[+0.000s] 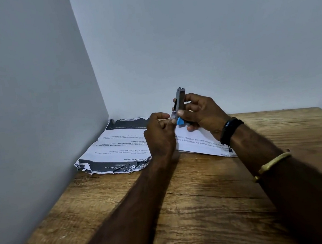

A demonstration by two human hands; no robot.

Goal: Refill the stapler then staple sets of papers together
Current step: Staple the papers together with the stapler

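Refilling in progress: gripping stapler (180, 103) upright in right hand (200, 114), above papers (118, 148) at 12 o'clock; pinching at blue end (181, 121) with left hand (160, 134); stapling not yet started

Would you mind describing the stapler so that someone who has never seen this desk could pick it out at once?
Start at the wooden table pushed into the corner of two pale walls, where printed papers lie. Above them, the right hand holds the stapler upright while the left hand works at its lower end. It is the only slim dark grey metal object here, with a bright blue plastic piece at the bottom.
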